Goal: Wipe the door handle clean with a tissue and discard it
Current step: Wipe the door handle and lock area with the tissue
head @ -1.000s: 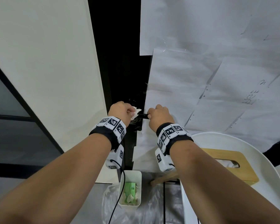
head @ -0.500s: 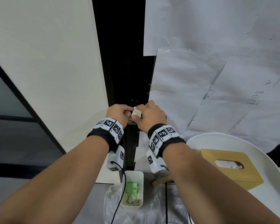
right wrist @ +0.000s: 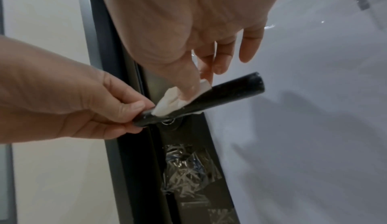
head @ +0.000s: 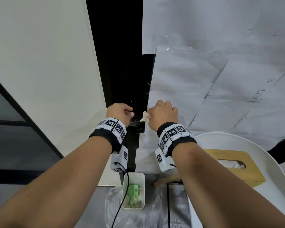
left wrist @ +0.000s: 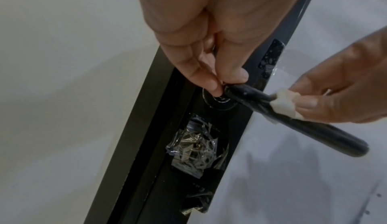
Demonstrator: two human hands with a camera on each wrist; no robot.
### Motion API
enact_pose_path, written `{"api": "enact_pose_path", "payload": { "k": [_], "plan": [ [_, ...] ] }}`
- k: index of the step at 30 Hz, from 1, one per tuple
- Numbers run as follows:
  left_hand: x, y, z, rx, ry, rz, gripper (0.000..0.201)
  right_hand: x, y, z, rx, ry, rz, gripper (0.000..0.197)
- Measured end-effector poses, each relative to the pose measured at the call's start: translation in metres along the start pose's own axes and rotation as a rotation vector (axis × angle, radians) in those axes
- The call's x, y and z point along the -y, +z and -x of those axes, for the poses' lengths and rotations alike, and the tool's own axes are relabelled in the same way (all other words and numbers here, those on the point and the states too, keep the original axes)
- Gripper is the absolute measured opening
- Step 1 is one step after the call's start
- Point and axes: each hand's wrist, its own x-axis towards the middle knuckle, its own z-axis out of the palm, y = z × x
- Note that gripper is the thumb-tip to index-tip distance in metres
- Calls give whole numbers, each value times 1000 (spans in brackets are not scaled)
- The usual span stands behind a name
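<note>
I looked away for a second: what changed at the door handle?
The tissue passed from the left hand to the right hand, which now presses it on the handle. The left hand now pinches the handle's pivot end. The bin stayed put.

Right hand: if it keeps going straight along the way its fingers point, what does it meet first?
Probably the paper-covered door panel. The right hand pinches the tissue on the door handle, and its free fingers already point past the handle at that panel; how far apart they are is unclear.
</note>
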Motion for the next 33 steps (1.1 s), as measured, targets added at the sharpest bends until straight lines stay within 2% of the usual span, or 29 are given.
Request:
{"api": "enact_pose_path", "payload": {
  "k": [6, 14, 19, 23, 27, 32, 33],
  "plan": [
    [2, 7, 0, -88, 29, 18, 12, 21, 2, -6, 43, -66, 2, 27],
    [5, 12, -1, -119, 76, 0, 15, 33, 4, -9, 4, -113, 11, 19],
    [6, 12, -1, -72, 112, -43, 20, 20, 2, 1, -43, -111, 54, 20],
    [6, 12, -1, -60, 112, -39, 21, -6, -7, 8, -3, -50, 101, 31],
    [4, 9, 0, -66, 110, -45, 20, -28, -8, 12, 20, 3, 96, 34],
    [2, 5, 1, -44, 107, -38, 20, -23, -3, 13, 21, -8, 61, 17],
    [2, 4, 1, -38, 113, -39, 21, -20, -2, 12, 23, -17, 45, 19]
  ]
}}
